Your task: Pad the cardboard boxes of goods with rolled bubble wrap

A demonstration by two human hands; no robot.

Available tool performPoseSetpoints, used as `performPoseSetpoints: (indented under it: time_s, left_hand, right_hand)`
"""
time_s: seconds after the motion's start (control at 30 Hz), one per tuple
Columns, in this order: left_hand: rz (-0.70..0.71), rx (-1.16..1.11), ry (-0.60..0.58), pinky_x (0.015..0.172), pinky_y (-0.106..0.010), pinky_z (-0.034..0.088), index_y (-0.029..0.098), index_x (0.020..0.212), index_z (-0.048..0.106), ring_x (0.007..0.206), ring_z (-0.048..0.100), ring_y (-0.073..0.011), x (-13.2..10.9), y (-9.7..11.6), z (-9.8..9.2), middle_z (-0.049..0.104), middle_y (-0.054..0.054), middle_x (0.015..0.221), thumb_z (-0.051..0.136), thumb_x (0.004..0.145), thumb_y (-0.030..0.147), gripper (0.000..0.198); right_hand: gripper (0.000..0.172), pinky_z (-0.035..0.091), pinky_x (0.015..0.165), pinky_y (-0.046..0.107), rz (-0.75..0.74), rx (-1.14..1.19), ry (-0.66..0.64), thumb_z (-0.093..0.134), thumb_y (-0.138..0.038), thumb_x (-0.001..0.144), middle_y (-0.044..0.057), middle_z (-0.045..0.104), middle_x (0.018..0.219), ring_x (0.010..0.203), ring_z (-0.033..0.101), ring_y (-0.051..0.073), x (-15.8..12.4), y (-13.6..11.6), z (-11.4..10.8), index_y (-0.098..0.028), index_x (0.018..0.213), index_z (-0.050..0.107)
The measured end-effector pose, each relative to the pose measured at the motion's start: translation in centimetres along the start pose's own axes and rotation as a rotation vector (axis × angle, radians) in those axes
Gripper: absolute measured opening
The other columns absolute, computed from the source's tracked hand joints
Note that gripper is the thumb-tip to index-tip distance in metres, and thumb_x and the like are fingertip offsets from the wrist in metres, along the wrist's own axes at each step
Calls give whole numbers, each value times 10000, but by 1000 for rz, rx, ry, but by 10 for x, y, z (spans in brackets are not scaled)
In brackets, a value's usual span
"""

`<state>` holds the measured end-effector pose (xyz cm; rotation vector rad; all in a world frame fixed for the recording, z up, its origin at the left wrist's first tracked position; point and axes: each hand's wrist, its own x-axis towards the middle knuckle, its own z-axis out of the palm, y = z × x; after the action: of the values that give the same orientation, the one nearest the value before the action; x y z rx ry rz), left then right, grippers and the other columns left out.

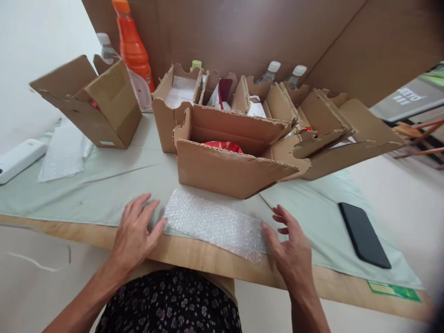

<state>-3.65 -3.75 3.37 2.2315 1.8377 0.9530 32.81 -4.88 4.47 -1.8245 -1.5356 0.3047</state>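
Observation:
A strip of bubble wrap (215,224) lies flat along the table's front edge, its near right corner over the wood. At its left end is my left hand (138,229), fingers apart, the thumb at the strip's edge. My right hand (289,245) is at the other end with spread fingers, its thumb by the right edge. Neither hand is closed on anything. Just behind the strip stands an open cardboard box (222,169) with something red inside.
More open boxes (173,118) stand in a row behind, holding packets. Another box (104,111) is at the left near an orange bottle (133,48). Bubble wrap (64,150) and a white device (22,159) lie far left. A black phone (364,235) lies right.

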Motion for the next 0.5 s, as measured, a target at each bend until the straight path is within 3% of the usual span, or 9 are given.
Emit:
performPoseSetpoints:
  time_s: [0.1, 0.2, 0.37, 0.43, 0.5]
  left_hand:
    - [-23, 49, -20, 1077, -663, 424, 150, 1205, 678, 1309, 510, -465, 15, -2, 12, 592, -244, 1376, 550, 940, 481, 443]
    - [-58, 54, -60, 1121, -654, 385, 189, 1163, 683, 1362, 472, -455, 24, 1, 27, 600, -201, 1385, 569, 909, 471, 396]
    - [-59, -28, -66, 1128, -649, 370, 222, 900, 675, 1394, 452, -442, 25, 11, 41, 614, -178, 1396, 556, 883, 357, 181]
    - [-78, -79, -53, 1098, -608, 412, 236, 812, 636, 1345, 515, -417, 23, 16, 40, 664, -160, 1326, 557, 872, 351, 152]
    - [-115, -126, -58, 987, -501, 508, 248, 781, 609, 1149, 655, -348, 21, 19, 32, 743, -116, 1105, 550, 867, 357, 151]
  right_hand:
    - [462, 569, 870, 457, -87, -124, 44, 569, -476, 963, 155, 708, 1256, 1104, 667, 294, 3, 17, -6, -179, 1310, 638]
    - [430, 518, 968, 519, -186, -270, -32, 540, -491, 964, 154, 698, 1270, 1139, 635, 327, 4, 29, 0, -188, 1230, 688]
    - [259, 510, 907, 503, -280, -323, -114, 505, -370, 985, 135, 658, 1361, 1195, 617, 337, 0, 25, 14, -223, 998, 718]
    - [235, 506, 884, 481, -299, -276, -93, 495, -334, 986, 130, 684, 1321, 1179, 631, 327, -3, 17, 13, -224, 897, 683]
    - [209, 510, 852, 440, -272, -211, -88, 510, -328, 984, 110, 742, 1169, 1060, 682, 292, -7, 8, 9, -229, 872, 656]
